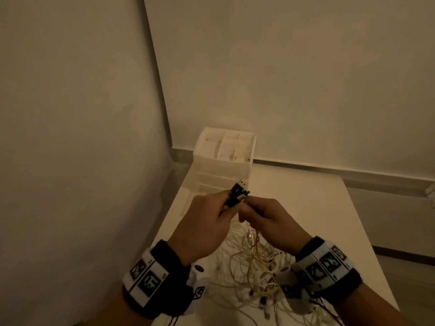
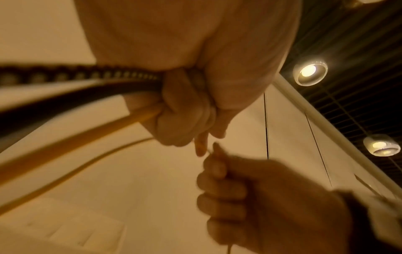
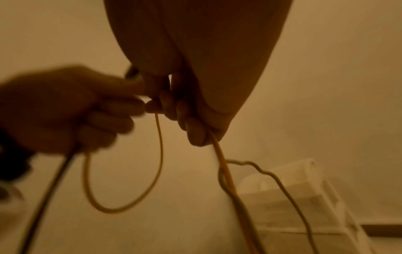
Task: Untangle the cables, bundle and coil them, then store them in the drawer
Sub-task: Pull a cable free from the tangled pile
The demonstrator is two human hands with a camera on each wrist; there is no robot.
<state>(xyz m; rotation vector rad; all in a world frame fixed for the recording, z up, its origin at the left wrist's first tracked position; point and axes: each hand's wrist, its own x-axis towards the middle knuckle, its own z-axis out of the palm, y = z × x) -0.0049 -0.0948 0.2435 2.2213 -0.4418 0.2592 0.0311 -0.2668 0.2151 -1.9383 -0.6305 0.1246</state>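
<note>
Above a white table (image 1: pixel 317 208), my left hand (image 1: pixel 207 220) grips a bunch of cable ends, with a black USB plug (image 1: pixel 238 189) sticking up out of the fist. In the left wrist view a braided dark cable (image 2: pixel 76 73) and a yellow cable (image 2: pixel 87 137) run out of that fist. My right hand (image 1: pixel 266 220) is curled just beside it and pinches a thin yellow cable (image 3: pixel 219 154) that hangs down. A yellow loop (image 3: pixel 152 180) sags between both hands. The tangled pile of white and yellow cables (image 1: pixel 254 274) lies on the table below my wrists.
A white drawer unit (image 1: pixel 223 161) with a divided open top stands at the table's far left corner against the wall. The table's left edge runs close to a side wall (image 1: pixel 70 137). Ceiling lamps (image 2: pixel 309 72) show in the left wrist view.
</note>
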